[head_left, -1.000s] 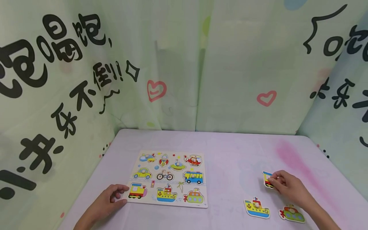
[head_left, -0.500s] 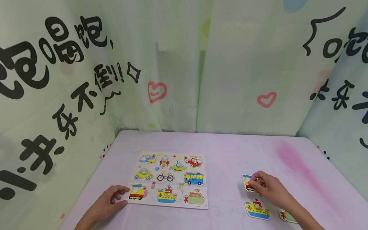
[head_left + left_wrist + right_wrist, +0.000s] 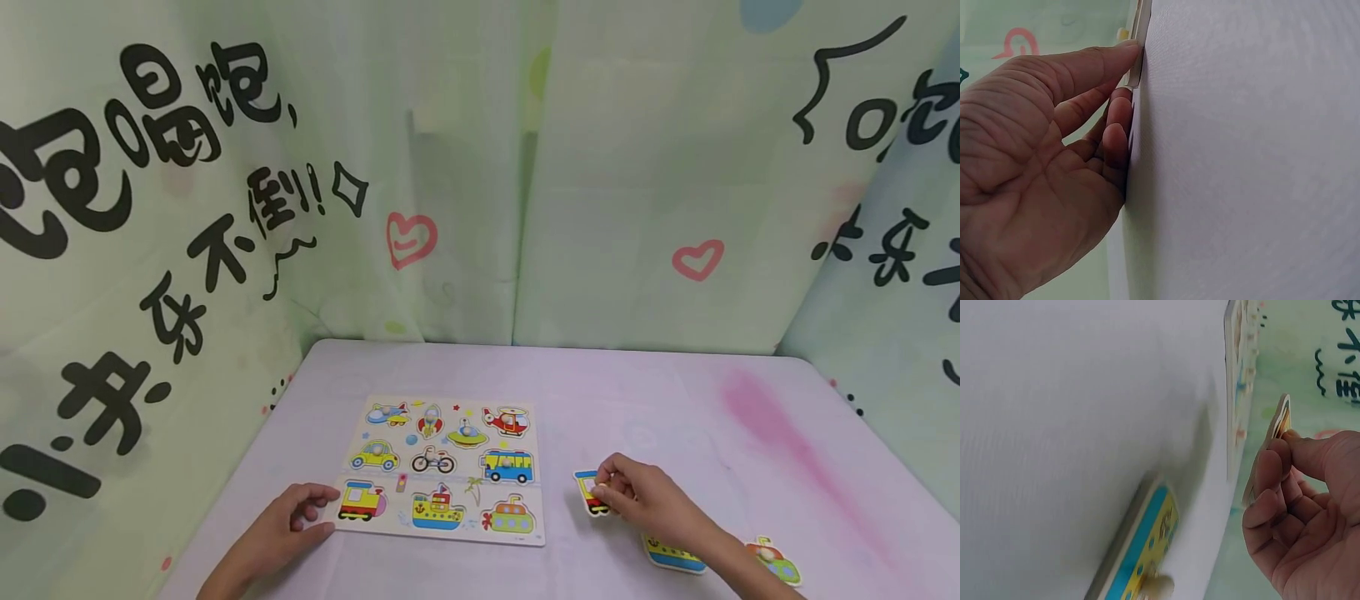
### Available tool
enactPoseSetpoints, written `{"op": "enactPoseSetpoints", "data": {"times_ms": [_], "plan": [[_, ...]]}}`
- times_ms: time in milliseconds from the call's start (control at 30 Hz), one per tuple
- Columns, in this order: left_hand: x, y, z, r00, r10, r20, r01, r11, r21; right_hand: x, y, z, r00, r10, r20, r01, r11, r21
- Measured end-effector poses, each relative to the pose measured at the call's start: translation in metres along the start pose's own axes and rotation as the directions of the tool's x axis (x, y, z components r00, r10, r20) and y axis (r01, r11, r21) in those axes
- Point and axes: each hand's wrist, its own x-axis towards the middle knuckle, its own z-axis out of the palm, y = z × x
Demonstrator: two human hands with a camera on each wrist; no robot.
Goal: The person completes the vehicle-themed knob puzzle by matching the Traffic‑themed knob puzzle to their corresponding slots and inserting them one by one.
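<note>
In the head view, my left hand (image 3: 273, 533) holds the near left corner of a wooden peg puzzle board (image 3: 438, 540), with thumb and forefinger against its edges. The left wrist view shows the thumb on the board (image 3: 1137, 59) and the other fingers loosely curled below. My right hand (image 3: 656, 500) pinches a train puzzle piece (image 3: 587, 485), tilted and raised above the table, right of the board. From the right wrist, the piece's edge (image 3: 1266, 447) shows between thumb and fingers. Beneath the right forearm lies a boat piece (image 3: 673, 557), partly covered.
A submarine piece (image 3: 780, 567) lies right of the right forearm, partly hidden by it. The table (image 3: 615, 392) has a pale cloth with a pink streak. Printed curtains (image 3: 600, 208) enclose its back and sides.
My right hand has carried the train piece left across the table toward the board, passing over the boat piece. The left hand stays at the board's corner.
</note>
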Motion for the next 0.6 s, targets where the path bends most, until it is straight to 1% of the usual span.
{"op": "enactPoseSetpoints", "data": {"times_ms": [67, 167, 400, 600], "plan": [[0.000, 0.001, 0.000, 1.000, -0.001, -0.004, 0.001, 1.000, 0.001, 0.002, -0.004, 0.006, 0.999, -0.038, 0.012, 0.038, 0.999, -0.004], [0.000, 0.002, 0.001, 1.000, -0.008, -0.006, 0.008, 1.000, 0.003, 0.004, -0.010, 0.014, 0.998, -0.053, 0.037, 0.053, 0.999, 0.000], [0.000, 0.001, 0.000, 1.000, 0.015, 0.001, -0.015, 1.000, -0.012, 0.012, -0.025, 0.027, 0.995, -0.023, 0.100, 0.021, 1.000, 0.017], [0.000, 0.001, 0.000, 1.000, 0.009, 0.002, -0.009, 1.000, -0.014, 0.025, -0.038, 0.042, 0.991, -0.048, 0.122, 0.044, 0.998, 0.040]]}}
